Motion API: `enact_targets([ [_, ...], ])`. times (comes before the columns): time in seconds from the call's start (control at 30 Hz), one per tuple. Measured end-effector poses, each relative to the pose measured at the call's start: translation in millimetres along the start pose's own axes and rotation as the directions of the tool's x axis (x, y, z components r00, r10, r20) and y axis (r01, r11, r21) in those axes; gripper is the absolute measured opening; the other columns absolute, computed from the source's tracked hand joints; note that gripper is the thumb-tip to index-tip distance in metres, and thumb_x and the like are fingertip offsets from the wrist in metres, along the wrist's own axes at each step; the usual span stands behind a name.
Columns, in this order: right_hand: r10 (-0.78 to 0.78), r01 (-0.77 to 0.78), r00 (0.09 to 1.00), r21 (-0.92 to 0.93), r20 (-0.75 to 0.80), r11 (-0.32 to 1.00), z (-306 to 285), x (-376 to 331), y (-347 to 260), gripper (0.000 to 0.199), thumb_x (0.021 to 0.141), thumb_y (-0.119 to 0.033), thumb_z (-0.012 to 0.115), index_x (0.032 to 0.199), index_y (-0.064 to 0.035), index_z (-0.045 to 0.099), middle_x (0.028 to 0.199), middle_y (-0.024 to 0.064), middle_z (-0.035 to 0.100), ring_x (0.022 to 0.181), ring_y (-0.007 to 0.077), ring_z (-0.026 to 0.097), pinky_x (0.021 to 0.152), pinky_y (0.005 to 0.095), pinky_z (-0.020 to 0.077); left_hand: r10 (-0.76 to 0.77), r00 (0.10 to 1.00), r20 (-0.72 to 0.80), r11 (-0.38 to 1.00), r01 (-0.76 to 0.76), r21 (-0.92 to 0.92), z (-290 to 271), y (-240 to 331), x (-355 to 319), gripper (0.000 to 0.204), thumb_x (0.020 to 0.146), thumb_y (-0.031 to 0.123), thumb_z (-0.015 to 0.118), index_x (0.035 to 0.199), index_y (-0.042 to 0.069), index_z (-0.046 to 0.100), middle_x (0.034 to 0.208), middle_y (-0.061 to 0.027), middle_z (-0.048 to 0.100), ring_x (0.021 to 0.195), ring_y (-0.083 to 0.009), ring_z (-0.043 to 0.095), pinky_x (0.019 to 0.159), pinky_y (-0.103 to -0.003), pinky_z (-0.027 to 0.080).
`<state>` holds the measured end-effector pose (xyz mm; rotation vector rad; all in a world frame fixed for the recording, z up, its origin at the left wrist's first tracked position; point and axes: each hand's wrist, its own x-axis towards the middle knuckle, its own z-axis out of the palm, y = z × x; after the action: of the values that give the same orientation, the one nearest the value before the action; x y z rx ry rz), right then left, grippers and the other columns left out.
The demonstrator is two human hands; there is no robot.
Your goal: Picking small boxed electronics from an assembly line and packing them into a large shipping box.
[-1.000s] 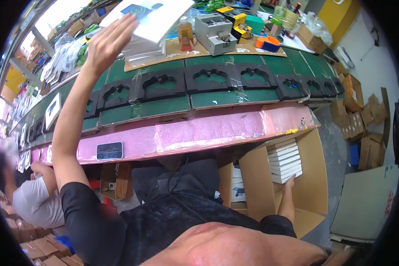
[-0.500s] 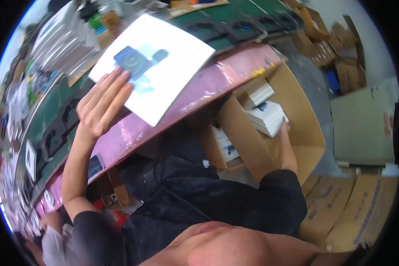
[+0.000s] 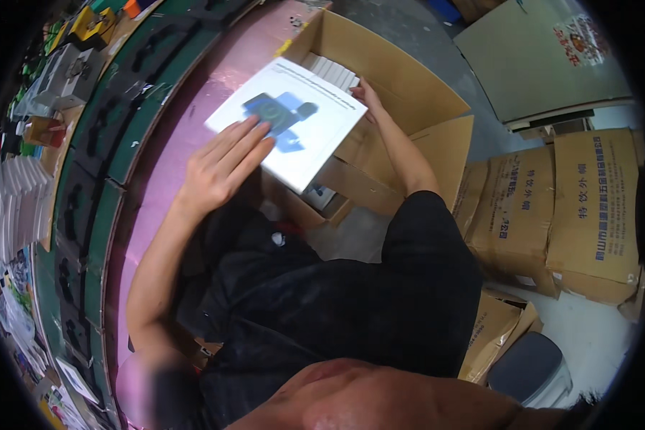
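My left hand (image 3: 218, 172) holds a flat white box (image 3: 326, 118) with a blue and dark product picture on its face. The fingers lie straight across that face; the thumb is hidden. Tilted, the box hangs over the near-left edge of a large open brown carton (image 3: 423, 82) and covers part of it. Inside the carton is a row of white boxes (image 3: 328, 70), standing side by side. My right hand (image 3: 368, 99) reaches in and grips the right end of this row, its fingertips partly hidden.
A smaller open carton (image 3: 294, 204) with a white box inside stands below the held box. Along the left run a pink bench strip (image 3: 172, 122) and a green line with black trays (image 3: 72, 204). Closed cartons (image 3: 512, 215) and a grey-lidded bin (image 3: 527, 365) stand at right.
The view has turned right, bringing the closed cartons and bin in. My left hand has brought the white box over beside the large carton. My right hand remains at the white boxes inside it.
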<state>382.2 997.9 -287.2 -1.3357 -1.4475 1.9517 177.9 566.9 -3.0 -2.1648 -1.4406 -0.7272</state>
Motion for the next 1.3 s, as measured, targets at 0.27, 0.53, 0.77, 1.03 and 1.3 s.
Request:
enact_targets([
  [0.27, -0.027, -0.059, 0.934, 0.229, 0.355, 0.972, 7, -42, -28, 0.106, 0.086, -0.083, 0.035, 0.139, 0.0088, 0.045, 0.138, 0.0266, 0.053, 0.119, 0.0375, 0.058, 0.103, 0.0409, 0.0452, 0.25, 0.966, 0.062, 0.966, -0.244, -0.091, 148, -16, 59, 0.034, 0.084, 0.012, 0.057, 0.117, 0.002, 0.061, 0.129, -0.0144, 0.061, 0.125, -0.0316, 0.057, 0.106, -0.041, 0.047],
  [0.53, 0.049, -0.307, 0.832, 0.385, 0.552, 0.871, -36, -44, -7, 0.094, 0.088, -0.071, 0.052, 0.139, 0.0072, 0.044, 0.137, 0.0207, 0.055, 0.124, 0.0312, 0.055, 0.105, 0.0461, 0.0452, 0.345, 0.898, 0.273, 0.935, -0.356, -0.009, 231, -17, 92, 0.029, 0.086, 0.014, 0.055, 0.11, 0.004, 0.067, 0.129, -0.0137, 0.062, 0.129, -0.0296, 0.053, 0.112, -0.038, 0.04],
  [0.77, 0.006, -0.284, 0.857, 0.463, 0.516, 0.84, -49, -11, 26, 0.047, 0.097, -0.035, 0.06, 0.129, -0.0002, 0.058, 0.118, 0.0147, 0.068, 0.105, 0.0287, 0.066, 0.094, 0.0438, 0.0531, -0.329, 0.921, 0.209, 0.941, 0.302, 0.15, 249, -27, 81, 0.053, 0.085, 0.009, 0.06, 0.136, 0.003, 0.05, 0.144, -0.0196, 0.049, 0.135, -0.0336, 0.045, 0.117, -0.04, 0.033],
  [1.03, 0.004, -0.282, 0.871, 0.494, 0.49, 0.822, -68, -3, 44, 0.046, 0.096, -0.033, 0.059, 0.128, -0.0003, 0.059, 0.117, 0.0147, 0.068, 0.104, 0.0296, 0.066, 0.095, 0.0448, 0.0519, -0.462, 0.543, 0.701, 0.702, 0.707, -0.085, 199, -13, 58, 0.028, 0.083, 0.016, 0.065, 0.106, 0.0, 0.067, 0.111, -0.02, 0.066, 0.107, -0.0382, 0.061, 0.092, -0.043, 0.05],
  [1.3, 0.008, -0.278, 0.899, 0.558, 0.438, 0.782, -53, -4, 40, 0.045, 0.098, -0.031, 0.056, 0.131, 0.0, 0.056, 0.124, 0.0157, 0.065, 0.109, 0.0309, 0.063, 0.098, 0.0446, 0.0495, -0.1, 0.269, 0.958, 0.94, 0.34, 0.003, 268, 11, 82, 0.053, 0.081, 0.044, 0.073, 0.107, -0.002, 0.071, 0.129, -0.0268, 0.057, 0.134, -0.0398, 0.041, 0.109, -0.045, 0.04],
])
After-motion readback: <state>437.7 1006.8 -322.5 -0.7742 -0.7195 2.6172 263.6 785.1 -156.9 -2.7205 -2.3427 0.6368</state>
